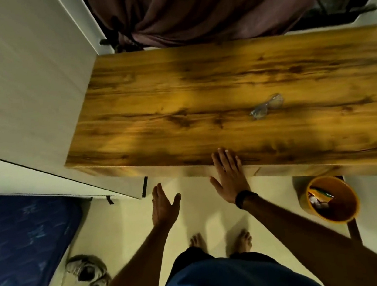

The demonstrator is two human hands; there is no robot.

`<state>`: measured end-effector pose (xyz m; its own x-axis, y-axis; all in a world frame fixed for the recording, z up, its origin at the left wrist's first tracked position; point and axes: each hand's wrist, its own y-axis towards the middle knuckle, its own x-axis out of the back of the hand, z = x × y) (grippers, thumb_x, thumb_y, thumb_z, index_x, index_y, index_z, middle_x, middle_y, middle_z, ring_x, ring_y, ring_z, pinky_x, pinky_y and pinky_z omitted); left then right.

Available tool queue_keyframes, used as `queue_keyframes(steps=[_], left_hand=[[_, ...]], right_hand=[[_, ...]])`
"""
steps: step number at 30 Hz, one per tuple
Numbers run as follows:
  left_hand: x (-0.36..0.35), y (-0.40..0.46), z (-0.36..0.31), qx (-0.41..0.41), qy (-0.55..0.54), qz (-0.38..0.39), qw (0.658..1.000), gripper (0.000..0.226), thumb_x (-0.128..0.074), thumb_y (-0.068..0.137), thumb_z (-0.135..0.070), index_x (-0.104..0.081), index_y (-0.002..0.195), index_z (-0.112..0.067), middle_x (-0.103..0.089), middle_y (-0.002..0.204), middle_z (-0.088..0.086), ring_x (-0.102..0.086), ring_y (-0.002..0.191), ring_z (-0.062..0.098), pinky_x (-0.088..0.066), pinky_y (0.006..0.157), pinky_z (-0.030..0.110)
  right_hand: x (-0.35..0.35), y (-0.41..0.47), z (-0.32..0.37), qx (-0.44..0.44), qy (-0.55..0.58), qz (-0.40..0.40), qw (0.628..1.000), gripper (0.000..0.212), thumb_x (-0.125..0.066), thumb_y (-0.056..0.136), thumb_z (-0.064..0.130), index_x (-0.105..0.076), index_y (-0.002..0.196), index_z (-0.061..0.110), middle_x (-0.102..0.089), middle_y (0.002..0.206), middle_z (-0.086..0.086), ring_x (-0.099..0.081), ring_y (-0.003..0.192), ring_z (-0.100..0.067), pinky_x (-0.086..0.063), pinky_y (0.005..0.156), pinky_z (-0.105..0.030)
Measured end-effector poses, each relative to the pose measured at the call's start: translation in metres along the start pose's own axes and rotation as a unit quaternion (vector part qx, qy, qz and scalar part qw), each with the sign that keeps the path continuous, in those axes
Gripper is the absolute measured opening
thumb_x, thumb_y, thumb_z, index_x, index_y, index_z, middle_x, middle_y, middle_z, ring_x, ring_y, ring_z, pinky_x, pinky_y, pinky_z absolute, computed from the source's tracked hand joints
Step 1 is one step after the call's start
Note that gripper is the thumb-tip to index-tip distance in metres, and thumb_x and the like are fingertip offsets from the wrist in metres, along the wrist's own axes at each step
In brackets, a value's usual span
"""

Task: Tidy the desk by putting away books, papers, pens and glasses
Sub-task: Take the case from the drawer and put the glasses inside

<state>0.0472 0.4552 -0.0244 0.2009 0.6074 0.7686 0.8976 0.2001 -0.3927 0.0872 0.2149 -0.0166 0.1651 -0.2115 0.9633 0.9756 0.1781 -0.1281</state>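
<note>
One pair of glasses (267, 105) lies on the wooden desk (175, 95), well apart from both hands; right hand (229, 176) rests flat on the near edge, fingers straight; left hand (163, 204) hovers below, fingers extended, holding nothing.

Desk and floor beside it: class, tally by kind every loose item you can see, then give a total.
Glasses on the desk: 1
Shoes on the floor: 2
Orange bin: 1
Total: 4

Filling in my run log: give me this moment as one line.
left hand: open, off desk | right hand: flat on desk front edge | glasses: on desk, untouched
</note>
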Motion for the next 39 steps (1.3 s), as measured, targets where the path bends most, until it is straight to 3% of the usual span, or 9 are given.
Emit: queue_keyframes(steps=[4,8,10,13,16,23,28,33,39], left_hand=[[0.006,0.036,0.002,0.166,-0.221,0.068,0.959,0.071,-0.061,0.092,-0.032,-0.025,0.149,-0.011,-0.037,0.151,0.015,-0.042,0.134,0.034,-0.038,0.109,0.042],[0.013,0.056,-0.002,0.228,-0.506,0.116,0.824,0.052,-0.049,0.099,-0.030,-0.033,0.145,-0.012,-0.037,0.149,0.014,-0.039,0.135,0.035,-0.042,0.102,0.048],[0.012,0.066,0.001,0.251,-0.587,0.140,0.756,0.057,-0.039,0.101,-0.041,-0.026,0.149,-0.013,-0.029,0.154,0.015,-0.032,0.140,0.035,-0.038,0.108,0.049],[0.002,0.084,0.007,0.285,-0.678,0.159,0.658,0.071,-0.027,0.098,-0.056,-0.012,0.153,-0.013,-0.022,0.158,0.015,-0.024,0.144,0.034,-0.027,0.115,0.048],[-0.009,0.095,0.014,0.304,-0.735,0.168,0.583,0.079,-0.021,0.094,-0.065,-0.019,0.152,-0.012,-0.025,0.158,0.014,-0.023,0.145,0.031,-0.020,0.118,0.047],[-0.031,0.128,0.021,0.310,-0.820,0.117,0.467,0.070,-0.037,0.087,-0.066,-0.053,0.128,-0.012,-0.055,0.136,0.012,-0.051,0.126,0.031,-0.036,0.109,0.045],[-0.040,0.132,0.020,0.273,-0.827,0.106,0.479,0.070,-0.045,0.085,-0.065,-0.050,0.133,-0.014,-0.053,0.137,0.012,-0.053,0.123,0.031,-0.041,0.107,0.044],[-0.042,0.100,0.028,0.298,-0.790,0.078,0.531,0.077,-0.036,0.086,-0.066,-0.043,0.143,-0.015,-0.041,0.150,0.013,-0.044,0.135,0.029,-0.040,0.100,0.036],[-0.039,0.056,0.049,0.354,-0.760,0.024,0.544,0.074,-0.025,0.086,-0.073,-0.056,0.130,-0.023,-0.060,0.130,0.011,-0.058,0.113,0.028,-0.044,0.090,0.034]], right_hand=[[-0.001,-0.001,0.016,-0.019,0.007,0.009,1.000,0.071,-0.034,0.093,0.048,-0.020,0.153,0.013,-0.011,0.161,-0.016,-0.010,0.148,-0.037,-0.016,0.117,-0.057],[0.005,0.003,0.033,-0.050,0.036,-0.002,0.998,0.068,-0.043,0.095,0.040,-0.021,0.153,0.013,-0.010,0.161,-0.014,-0.009,0.149,-0.035,-0.015,0.120,-0.051],[0.005,-0.005,0.052,-0.106,0.085,-0.061,0.989,0.060,-0.048,0.094,0.035,-0.033,0.147,0.011,-0.026,0.156,-0.014,-0.026,0.143,-0.032,-0.026,0.116,-0.046],[-0.015,-0.029,0.081,-0.287,0.198,-0.167,0.922,0.046,-0.060,0.089,0.030,-0.045,0.129,0.012,-0.043,0.134,-0.010,-0.046,0.118,-0.028,-0.044,0.098,-0.042],[-0.042,-0.054,0.099,-0.404,0.350,-0.104,0.839,0.039,-0.065,0.088,0.026,-0.046,0.121,0.017,-0.043,0.123,-0.003,-0.057,0.099,-0.024,-0.050,0.082,-0.036],[-0.059,-0.047,0.096,-0.374,0.449,-0.021,0.811,0.038,-0.067,0.089,0.027,-0.050,0.122,0.021,-0.053,0.117,-0.002,-0.057,0.086,-0.014,-0.044,0.070,-0.021],[-0.058,-0.023,0.092,-0.333,0.445,-0.041,0.830,0.038,-0.068,0.088,0.027,-0.050,0.122,0.021,-0.055,0.117,-0.001,-0.057,0.090,-0.015,-0.047,0.070,-0.020],[-0.061,-0.029,0.098,-0.240,0.297,-0.088,0.920,0.043,-0.066,0.088,0.035,-0.049,0.120,0.012,-0.051,0.123,-0.002,-0.052,0.104,-0.016,-0.047,0.083,-0.027],[-0.062,-0.084,0.110,-0.193,0.184,-0.104,0.958,0.031,-0.054,0.092,0.049,-0.054,0.101,0.019,-0.057,0.102,0.004,-0.054,0.092,-0.012,-0.050,0.074,-0.028]])
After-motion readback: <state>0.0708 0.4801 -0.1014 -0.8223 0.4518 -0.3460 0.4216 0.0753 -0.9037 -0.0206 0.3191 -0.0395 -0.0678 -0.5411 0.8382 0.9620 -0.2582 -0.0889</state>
